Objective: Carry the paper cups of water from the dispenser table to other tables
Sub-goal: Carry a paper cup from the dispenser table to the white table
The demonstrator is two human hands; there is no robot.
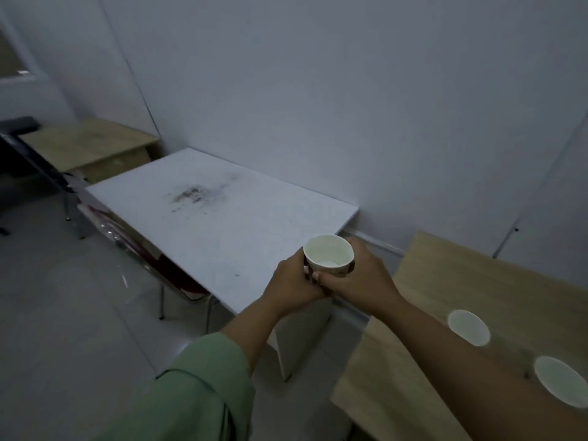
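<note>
I hold one paper cup with water in it, upright, in front of me with both hands. My left hand wraps its left side and my right hand wraps its right side. The cup hangs over the near right corner of a white table that has a dark smudge near its middle. Two more paper cups stand on a wooden table at the right: one cup nearer the middle, the other cup by the frame's right edge, partly behind my right forearm.
A chair with a red seat is tucked under the white table's left side. Another wooden desk stands in the far left corner against the wall. A narrow gap of grey floor separates the white and wooden tables.
</note>
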